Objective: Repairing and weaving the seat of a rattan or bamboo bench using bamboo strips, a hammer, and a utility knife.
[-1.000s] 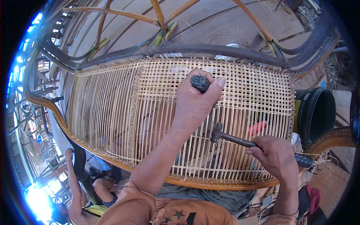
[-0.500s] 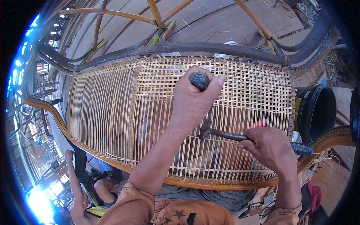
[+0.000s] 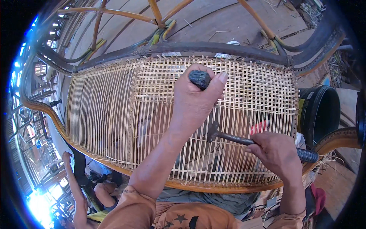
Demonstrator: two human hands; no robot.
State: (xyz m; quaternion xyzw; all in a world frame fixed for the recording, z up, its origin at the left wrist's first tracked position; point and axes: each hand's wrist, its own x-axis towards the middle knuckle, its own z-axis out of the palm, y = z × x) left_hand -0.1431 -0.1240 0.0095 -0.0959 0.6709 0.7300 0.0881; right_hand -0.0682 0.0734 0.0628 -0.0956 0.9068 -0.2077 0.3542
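Note:
A curved frame [image 3: 228,189] carries a panel of pale cane strips [image 3: 156,82], closely cross-woven along the far right part and strung only lengthwise elsewhere. Over the woven section, my left hand [image 3: 194,101] is closed round a thick dark handle [image 3: 199,79], its end poking up past the thumb. The rest of that tool is mostly hidden under the fist, so its kind does not show. My right hand [image 3: 276,152] grips a hammer [image 3: 234,138] by its dark wrapped handle. The hammer head points left, below my left wrist's right side, over the unwoven strands.
At the right stands a dark bucket [image 3: 324,112], close to the frame's edge. Bent poles [image 3: 156,15] rise beyond the dark far rail [image 3: 213,47]. Another person's arm [image 3: 74,183] shows at lower left. Something red [image 3: 260,127] lies beneath the strands.
The hammer head has shifted slightly right, nearer the far side. My left fist, still round the dark handle, sits a touch farther left in view. Both grips are unchanged.

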